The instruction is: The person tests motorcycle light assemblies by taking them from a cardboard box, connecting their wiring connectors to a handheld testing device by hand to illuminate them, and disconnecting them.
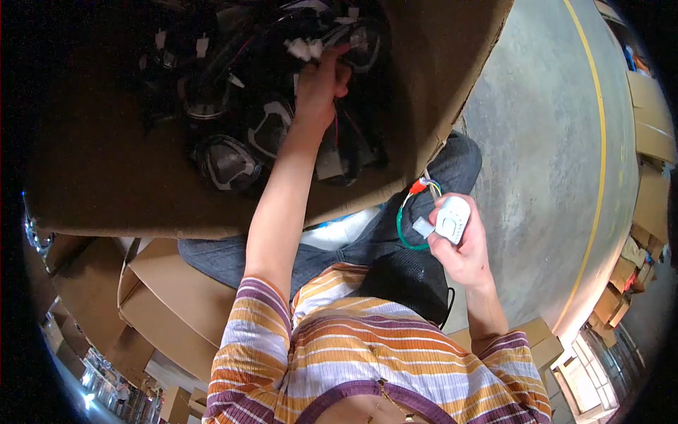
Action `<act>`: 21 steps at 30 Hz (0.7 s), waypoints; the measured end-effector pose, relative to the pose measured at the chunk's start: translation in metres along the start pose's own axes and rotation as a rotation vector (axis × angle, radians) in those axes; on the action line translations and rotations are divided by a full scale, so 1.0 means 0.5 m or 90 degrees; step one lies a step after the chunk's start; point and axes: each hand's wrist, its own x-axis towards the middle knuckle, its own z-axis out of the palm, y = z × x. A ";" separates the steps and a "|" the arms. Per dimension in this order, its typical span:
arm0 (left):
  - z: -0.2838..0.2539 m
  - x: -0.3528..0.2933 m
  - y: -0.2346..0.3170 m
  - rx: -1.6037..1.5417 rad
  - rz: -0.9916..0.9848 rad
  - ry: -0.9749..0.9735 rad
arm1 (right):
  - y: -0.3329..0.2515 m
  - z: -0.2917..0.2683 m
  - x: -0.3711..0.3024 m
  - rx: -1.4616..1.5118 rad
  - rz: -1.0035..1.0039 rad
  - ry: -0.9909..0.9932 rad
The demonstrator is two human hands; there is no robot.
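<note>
My left hand (321, 92) reaches deep into a large cardboard box (113, 184), its fingers curled beside a cluster of white connectors (305, 49). Shadow hides what those fingers grip. Around it lie several dark, rounded parts with pale frames, one of them a rounded part (229, 164) near the box's front. Thin wires hang just below the hand. Outside the box, over my right leg, my right hand (462, 247) is closed on a small white plastic device (453, 218) with slots. By it are a pale square connector (424, 227) and a looped green cable (400, 222) with a red connector (419, 186).
The box's cut edge (462, 113) runs between its dark inside and the grey floor (530, 127). A yellow line (602, 127) crosses the floor. Cardboard boxes (650, 120) are stacked at the far right. Open carton flaps (176, 290) stand at my left.
</note>
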 end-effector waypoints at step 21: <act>0.007 0.194 -0.139 0.939 0.162 0.251 | 0.018 -0.011 0.014 0.010 0.014 -0.075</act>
